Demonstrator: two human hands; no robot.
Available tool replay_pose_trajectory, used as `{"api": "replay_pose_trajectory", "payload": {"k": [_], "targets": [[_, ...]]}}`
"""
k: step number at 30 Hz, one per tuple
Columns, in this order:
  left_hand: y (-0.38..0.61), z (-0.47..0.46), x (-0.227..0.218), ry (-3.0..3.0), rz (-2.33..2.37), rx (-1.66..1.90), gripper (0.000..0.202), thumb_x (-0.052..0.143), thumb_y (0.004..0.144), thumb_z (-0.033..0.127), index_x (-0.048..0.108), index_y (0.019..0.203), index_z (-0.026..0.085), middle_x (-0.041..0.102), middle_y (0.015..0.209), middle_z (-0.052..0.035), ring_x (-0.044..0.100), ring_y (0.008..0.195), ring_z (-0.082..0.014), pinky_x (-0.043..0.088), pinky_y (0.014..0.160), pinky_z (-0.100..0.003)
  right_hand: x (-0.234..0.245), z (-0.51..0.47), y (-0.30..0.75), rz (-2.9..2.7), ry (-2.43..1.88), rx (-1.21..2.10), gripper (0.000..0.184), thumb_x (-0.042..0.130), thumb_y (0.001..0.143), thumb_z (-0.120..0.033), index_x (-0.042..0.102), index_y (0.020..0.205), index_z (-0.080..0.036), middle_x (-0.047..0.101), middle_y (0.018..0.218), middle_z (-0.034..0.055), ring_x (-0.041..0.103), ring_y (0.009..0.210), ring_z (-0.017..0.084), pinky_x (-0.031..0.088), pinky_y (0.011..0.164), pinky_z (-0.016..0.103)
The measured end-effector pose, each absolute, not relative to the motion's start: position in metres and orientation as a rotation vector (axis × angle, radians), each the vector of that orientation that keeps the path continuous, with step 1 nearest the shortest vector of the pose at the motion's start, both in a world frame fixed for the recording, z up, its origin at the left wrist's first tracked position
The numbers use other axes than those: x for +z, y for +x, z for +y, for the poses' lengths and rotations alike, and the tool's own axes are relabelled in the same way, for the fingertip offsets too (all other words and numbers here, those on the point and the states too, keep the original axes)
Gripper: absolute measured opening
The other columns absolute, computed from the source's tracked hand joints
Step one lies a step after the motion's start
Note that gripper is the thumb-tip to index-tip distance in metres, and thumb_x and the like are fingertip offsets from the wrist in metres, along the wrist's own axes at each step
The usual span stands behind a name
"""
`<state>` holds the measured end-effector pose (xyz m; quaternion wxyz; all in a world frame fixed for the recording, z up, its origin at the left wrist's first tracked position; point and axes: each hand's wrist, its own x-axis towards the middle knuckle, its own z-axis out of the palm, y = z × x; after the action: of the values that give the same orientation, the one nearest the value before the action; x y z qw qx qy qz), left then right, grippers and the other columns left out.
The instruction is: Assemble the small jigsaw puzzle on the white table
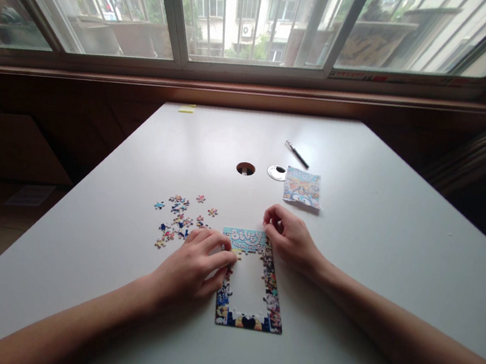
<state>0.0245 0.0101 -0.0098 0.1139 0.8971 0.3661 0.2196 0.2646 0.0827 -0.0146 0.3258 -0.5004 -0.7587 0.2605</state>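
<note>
A jigsaw puzzle (274, 305) lies flat on the white table, its border joined into an upright rectangle with bare table showing inside. My left hand (199, 260) rests over the border's upper left side, thumb and fingers closed around a small yellowish jigsaw piece (239, 254) there. At the upper right corner, my right hand (287, 232) is curled with thumb and fingers together; whatever it may hold is hidden. Loose jigsaw pieces (182, 220) are scattered beyond and to the left of my left hand.
Past my right hand lies a printed packet (303, 187), touching a round silver cover (276, 173). A dark pen (297, 154) lies behind it. The table (122, 285) has a round hole (245, 168) and a yellow sticker (187, 108) near its far edge, below a window.
</note>
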Motion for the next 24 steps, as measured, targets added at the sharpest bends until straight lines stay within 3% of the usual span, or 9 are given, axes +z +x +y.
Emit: {"api": "replay_pose_trajectory", "payload": {"k": [24], "targets": [[0.0246,0.0096,-0.0077,2.647,1.083,0.631,0.023,0.052,0.092,0.018,0.062,0.112,0.022,0.060,0.114,-0.0070,0.052,0.107,-0.0232,0.036,0.099,-0.043,-0.0146,0.0825,0.2652,-1.991,-1.302,0.690,0.007,0.049,0.079,-0.013,0.052,0.080,-0.020,0.050,0.064,-0.0030,0.043,0.057,0.013,0.033,0.055,0.026]]}}
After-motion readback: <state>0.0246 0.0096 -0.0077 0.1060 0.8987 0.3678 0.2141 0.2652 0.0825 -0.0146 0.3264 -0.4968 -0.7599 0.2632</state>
